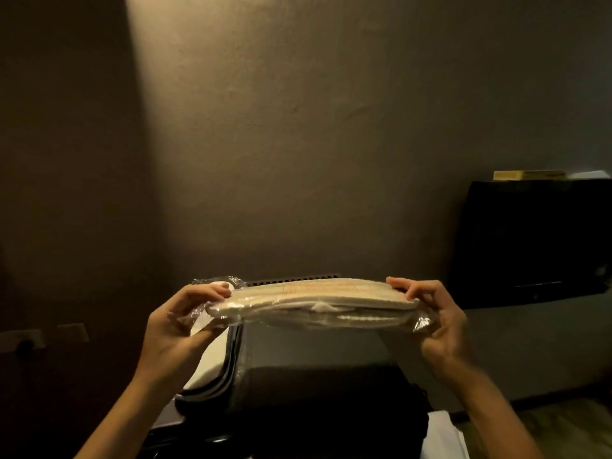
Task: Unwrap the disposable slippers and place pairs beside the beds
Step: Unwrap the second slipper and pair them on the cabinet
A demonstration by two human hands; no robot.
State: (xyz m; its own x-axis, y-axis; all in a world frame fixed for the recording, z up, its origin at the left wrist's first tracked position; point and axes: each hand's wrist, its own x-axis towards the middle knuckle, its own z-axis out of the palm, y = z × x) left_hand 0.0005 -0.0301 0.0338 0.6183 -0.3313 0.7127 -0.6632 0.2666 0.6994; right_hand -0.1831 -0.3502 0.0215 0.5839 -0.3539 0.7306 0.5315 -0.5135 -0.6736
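Note:
A flat pack of cream disposable slippers (314, 303) in clear plastic wrap is held level in mid-air, edge-on to me. My left hand (178, 329) grips its left end, thumb on top and fingers under the crinkled wrap. My right hand (433, 316) pinches the right end, where loose plastic bunches below the fingers. The slippers lie stacked one on the other inside the wrap.
Below the pack stands a dark bag or case (318, 402) with a white-and-black item (212, 362) beside it. A black screen (530, 243) hangs on the wall at right. Wall sockets (43, 336) sit low at left. A bare dim wall fills the background.

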